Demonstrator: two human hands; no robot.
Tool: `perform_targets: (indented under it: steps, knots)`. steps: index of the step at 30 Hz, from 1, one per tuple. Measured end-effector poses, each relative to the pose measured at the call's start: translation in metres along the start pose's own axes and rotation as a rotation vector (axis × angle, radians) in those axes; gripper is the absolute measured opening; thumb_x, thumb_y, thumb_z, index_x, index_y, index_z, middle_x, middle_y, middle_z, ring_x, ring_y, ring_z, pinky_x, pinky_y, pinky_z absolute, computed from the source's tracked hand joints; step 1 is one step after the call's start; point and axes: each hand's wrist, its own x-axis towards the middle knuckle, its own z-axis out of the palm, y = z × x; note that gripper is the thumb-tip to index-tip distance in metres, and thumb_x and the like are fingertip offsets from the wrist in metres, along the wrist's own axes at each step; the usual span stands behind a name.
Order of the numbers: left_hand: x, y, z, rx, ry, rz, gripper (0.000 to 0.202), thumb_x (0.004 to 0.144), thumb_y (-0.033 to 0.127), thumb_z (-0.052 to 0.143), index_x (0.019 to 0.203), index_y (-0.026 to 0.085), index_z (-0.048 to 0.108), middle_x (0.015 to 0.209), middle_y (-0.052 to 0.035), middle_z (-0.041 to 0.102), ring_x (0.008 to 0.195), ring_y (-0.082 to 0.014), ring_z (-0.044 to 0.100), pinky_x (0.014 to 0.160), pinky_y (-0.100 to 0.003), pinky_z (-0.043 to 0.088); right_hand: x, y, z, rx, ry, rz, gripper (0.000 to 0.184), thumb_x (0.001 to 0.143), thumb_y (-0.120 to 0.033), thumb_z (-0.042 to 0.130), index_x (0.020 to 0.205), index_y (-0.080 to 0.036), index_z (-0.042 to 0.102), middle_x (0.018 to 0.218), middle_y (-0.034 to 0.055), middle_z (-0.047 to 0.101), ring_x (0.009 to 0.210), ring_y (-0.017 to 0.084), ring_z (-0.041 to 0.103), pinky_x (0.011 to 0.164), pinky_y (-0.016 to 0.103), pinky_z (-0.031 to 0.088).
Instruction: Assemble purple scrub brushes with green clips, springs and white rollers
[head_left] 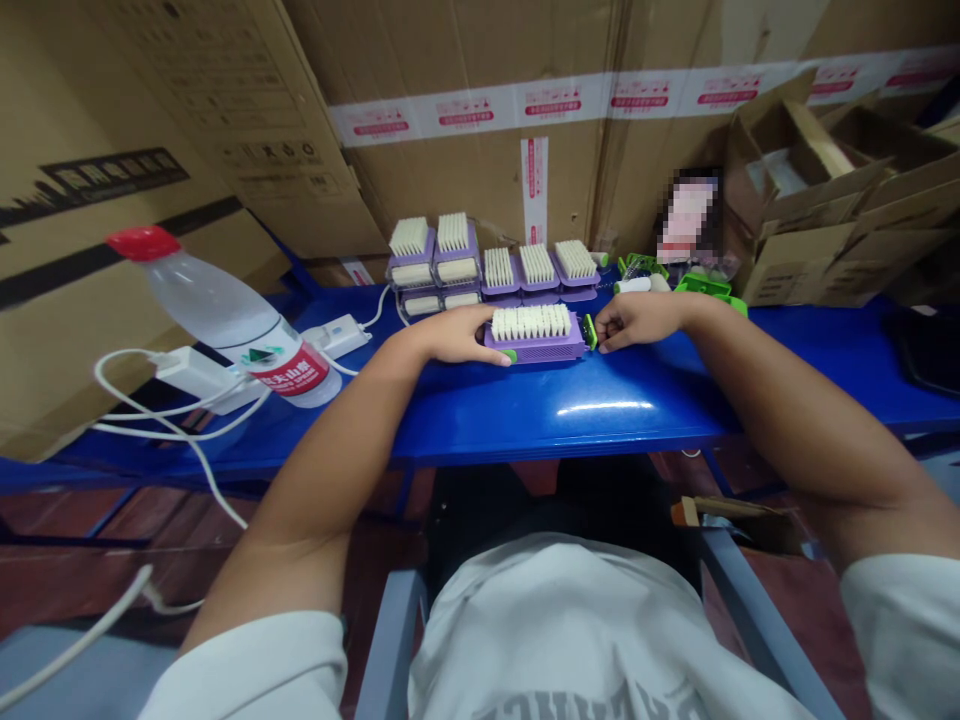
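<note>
A purple brush (544, 348) with rows of off-white bristles on top lies on the blue table, its length running left to right. My left hand (461, 335) is wrapped round its left end, the thumb along the near side by a green spot. At the brush's right end stands a dark green end piece (590, 332). My right hand (641, 320) is closed, with curled fingertips right beside that piece; whatever they pinch is hidden. Behind the brush, several similar purple brushes (536, 265) stand in a row, some stacked at the left.
Green plastic parts (703, 284) and a white cylindrical part (634, 286) lie behind my right hand. A water bottle (232, 320) leans at left among white chargers (199, 375) and cables. Cardboard boxes (480, 60) wall the back; a divided carton (810, 220) stands right.
</note>
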Motion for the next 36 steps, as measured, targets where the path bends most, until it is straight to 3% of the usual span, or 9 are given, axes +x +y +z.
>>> perform_targets:
  steps: [8,36]
  knots:
    - [0.0003,-0.0001,0.0000,-0.003,-0.010,-0.011,0.095,0.086,0.074,0.086,0.165,0.026,0.067,0.170,-0.0136,0.072,0.151,-0.0416,0.072,0.123,-0.047,0.058,-0.0007,-0.0028,-0.0006,-0.008,-0.003,0.031,0.036,0.087,-0.057,0.081,0.089,-0.021,0.076,0.073,0.0006,0.069,0.071,0.019,0.059,0.074,0.038,0.046]
    - [0.0011,-0.0020,0.0013,0.001,-0.002,-0.020,0.097,0.086,0.073,0.087,0.166,0.024,0.065,0.171,-0.0138,0.071,0.153,-0.0416,0.071,0.124,-0.046,0.057,0.0012,0.0003,0.0003,0.007,0.003,0.018,0.041,0.085,-0.062,0.085,0.087,-0.022,0.077,0.069,-0.0012,0.067,0.069,0.018,0.058,0.074,0.037,0.045]
